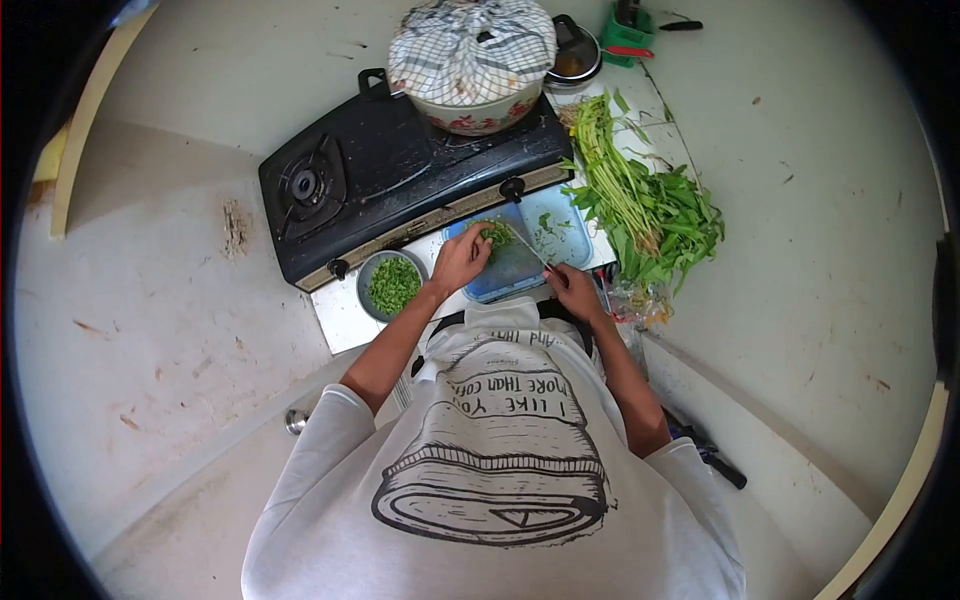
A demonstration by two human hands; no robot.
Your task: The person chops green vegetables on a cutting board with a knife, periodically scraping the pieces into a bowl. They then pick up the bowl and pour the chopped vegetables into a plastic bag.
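My right hand (573, 292) is wrapped round the handle of a knife (527, 243), whose blade slants up and left over a blue tray (572, 222). At the blade's far end lies a small heap of chopped greens (497, 237). The curled fingers of my left hand (462, 260) press on that heap from the left, close to the blade. More cut bits of leaf (546, 230) are scattered on the right part of the tray. Just left of my left wrist stands a grey bowl (364, 300) filled with finely chopped greens (393, 287).
Behind the tray is a black two-burner gas stove (390, 165); a large pot (480, 118) under a checked cloth (470, 50) sits on it. Bunches of leafy greens (650, 205) lie at the right. A lidded pan (575, 55) and green container (628, 40) stand at the back.
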